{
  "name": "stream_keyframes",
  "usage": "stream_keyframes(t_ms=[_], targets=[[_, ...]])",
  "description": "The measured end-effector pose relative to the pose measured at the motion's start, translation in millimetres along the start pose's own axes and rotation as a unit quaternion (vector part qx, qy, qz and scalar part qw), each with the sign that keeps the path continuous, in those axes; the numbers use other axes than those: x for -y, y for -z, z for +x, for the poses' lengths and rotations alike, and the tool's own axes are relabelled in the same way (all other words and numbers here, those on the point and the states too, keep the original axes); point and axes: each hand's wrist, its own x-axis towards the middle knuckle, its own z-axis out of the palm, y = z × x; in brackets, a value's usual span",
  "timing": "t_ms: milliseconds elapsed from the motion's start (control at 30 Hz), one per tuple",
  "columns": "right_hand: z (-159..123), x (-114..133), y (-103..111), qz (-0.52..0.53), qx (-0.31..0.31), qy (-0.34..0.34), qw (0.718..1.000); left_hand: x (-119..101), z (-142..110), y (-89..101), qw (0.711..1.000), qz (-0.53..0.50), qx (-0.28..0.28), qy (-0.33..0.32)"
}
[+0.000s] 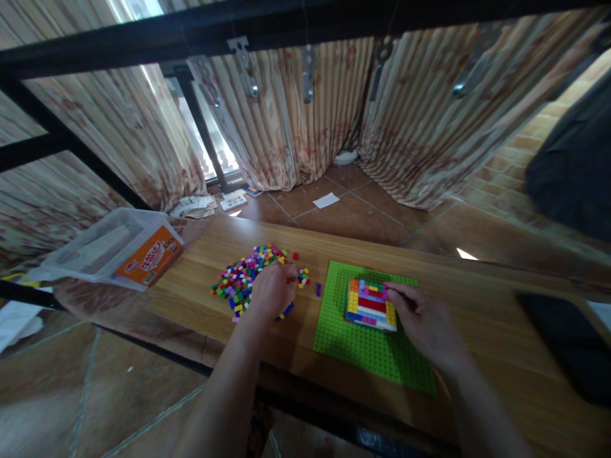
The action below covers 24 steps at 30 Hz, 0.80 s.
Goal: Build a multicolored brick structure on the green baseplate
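Observation:
A green studded baseplate [334, 331] lies on the wooden table, bearing a block built of toy bricks [371, 306] in rows of several colours. At the block's far right corner, my right hand [432, 327] pinches a small magenta brick [384, 290]; whether it is pressed down there I cannot tell. My left hand [273, 289] is over the right side of a loose pile of coloured bricks [241, 277]. Its fingers are closed and bent downward, and what they hold, if anything, is hidden. Between pile and baseplate lies a purple brick [318, 289].
A clear plastic box [102, 251] with an orange label stands left of the wooden table [200, 254]. On the table's right lies a dark flat object [566, 343]. A black metal bar [286, 28] with hanging metal clips crosses above. Patterned curtains [296, 121] hang behind.

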Motion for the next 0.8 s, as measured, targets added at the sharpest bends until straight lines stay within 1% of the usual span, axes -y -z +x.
stream_keyframes(t_ms=[167,267,500,633,733,800], targets=[[-0.9,0.7,-1.3,0.005,-0.009,0.007,1.0,-2.5,-1.2,-4.3,0.999,0.005,-0.012,-0.03],[-1.2,1.1,-1.1,0.009,-0.014,0.019,1.0,-4.5,-1.3,-6.4,0.999,0.012,-0.022,-0.037],[-0.5,2.7,0.2,0.016,0.006,0.01,1.0,-6.9,1.3,-4.8,0.999,0.013,-0.025,-0.043],[0.0,5.1,0.8,0.02,0.003,0.001,1.0,-10.1,2.8,-4.1,0.998,-0.007,-0.036,-0.046],[-0.1,6.0,1.1,0.032,0.0,0.002,0.999,-12.5,3.8,-4.2,0.997,-0.026,-0.055,-0.043],[-0.3,6.0,1.2,0.042,-0.003,0.008,0.999,-14.5,4.8,-4.9,0.995,-0.057,-0.07,-0.043]])
